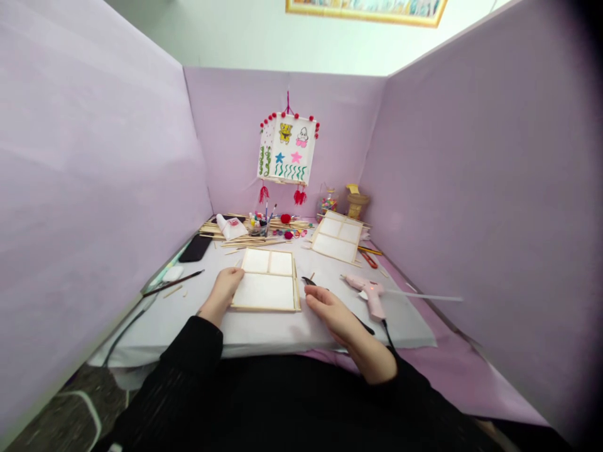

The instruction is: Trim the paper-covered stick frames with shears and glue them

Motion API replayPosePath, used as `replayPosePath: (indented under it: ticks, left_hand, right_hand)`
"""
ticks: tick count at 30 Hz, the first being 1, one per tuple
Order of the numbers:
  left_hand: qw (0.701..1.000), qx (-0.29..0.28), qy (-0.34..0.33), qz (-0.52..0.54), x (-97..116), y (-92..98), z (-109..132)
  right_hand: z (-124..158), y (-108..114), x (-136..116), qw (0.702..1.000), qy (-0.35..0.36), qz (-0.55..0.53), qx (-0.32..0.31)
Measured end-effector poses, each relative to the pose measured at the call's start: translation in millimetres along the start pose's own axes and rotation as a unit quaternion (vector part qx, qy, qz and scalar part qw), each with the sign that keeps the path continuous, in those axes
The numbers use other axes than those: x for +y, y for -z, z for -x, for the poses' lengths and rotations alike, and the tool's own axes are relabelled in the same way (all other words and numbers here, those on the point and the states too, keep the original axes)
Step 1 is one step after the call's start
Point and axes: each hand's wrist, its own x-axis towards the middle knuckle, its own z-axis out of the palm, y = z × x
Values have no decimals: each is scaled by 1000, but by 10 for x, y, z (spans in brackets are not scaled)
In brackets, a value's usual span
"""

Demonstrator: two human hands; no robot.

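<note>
My left hand point(223, 292) is closed on the left edge of a panel of thin wooden sticks point(264, 291), which frame white sheets and have a crossbar. The panel is near the front of the white-covered table. Just right of it is my right hand point(330, 309), with its fingers loosely extended and apart from the panel. Under this hand lies a slim black tool point(362, 323) with a curved tip; the hand covers its middle, so its kind is unclear. A pink glue gun point(370, 294) with a long clear glue stick rests farther right.
A second stick panel point(338, 235) leans at the back right, near an orange cutter point(369, 259). Bundled sticks point(257, 242), paints and brushes point(259, 225) are at the back. A decorated lantern point(289, 147) hangs above. At left are a black phone point(196, 248) and a dark brush point(173, 284).
</note>
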Motion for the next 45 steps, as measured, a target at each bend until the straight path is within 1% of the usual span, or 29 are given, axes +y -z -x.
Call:
replayPosePath:
  ticks: [3, 5, 10, 12, 15, 17, 19, 20, 22, 24, 25, 27, 29, 32, 34, 37, 40, 42, 45]
  left_hand:
    - [1000, 10, -22, -18, -65, -38, -63]
    - [1000, 8, -25, -18, -92, -51, -79]
    - [1000, 7, -2, 30, -93, -51, 6]
    - [998, -10, 12, 54, -64, -37, 80]
    - [994, -61, 17, 84, -8, -17, 208]
    - [989, -86, -22, 118, 25, -2, 291]
    - [978, -89, -100, 161, 43, 19, 364]
    - [970, -88, -142, 176, 42, 34, 398]
    - [958, -82, -209, 178, 17, 74, 464]
    - [954, -63, -246, 159, -39, 125, 539]
    - [955, -43, -257, 144, -74, 152, 582]
    - [955, 2, -275, 109, -144, 204, 682]
    - [954, 18, -288, 83, -191, 237, 784]
    - [953, 17, -286, 95, -179, 238, 877]
    - [957, 36, -266, 109, -110, 221, 869]
    - [963, 54, -240, 113, 45, 195, 772]
    - [961, 36, -253, 109, 158, 169, 653]
    - [960, 27, -255, 110, 163, 150, 598]
    - [964, 19, -242, 111, 80, 130, 577]
  right_hand:
    - [-118, -116, 81, 1000, -23, -14, 10]
    - [-196, -190, 121, 999, -26, -30, 24]
    - [-283, -301, 157, 997, 2, -59, 55]
    - [-283, -319, 166, 994, -1, -74, 75]
    - [-281, -345, 172, 989, -15, -114, 97]
    - [-283, -365, 142, 987, -18, -124, 100]
    - [-284, -387, 66, 989, -4, -119, 92]
    - [-282, -399, 14, 990, 19, -115, 74]
    - [-270, -427, -100, 990, 90, -102, 26]
    - [-244, -456, -187, 984, 164, -76, -7]
    - [-226, -470, -208, 981, 185, -58, -8]
    - [-186, -491, -205, 980, 197, -16, -1]
    - [-155, -503, -161, 982, 187, 23, 10]
    - [-164, -511, -123, 980, 184, 62, 43]
    - [-224, -517, -158, 974, 200, 91, 54]
    - [-374, -528, -263, 967, 218, 115, 57]
    - [-515, -539, -333, 968, 219, 94, 77]
    - [-558, -543, -338, 970, 216, 73, 81]
    - [-537, -539, -306, 971, 227, 51, 52]
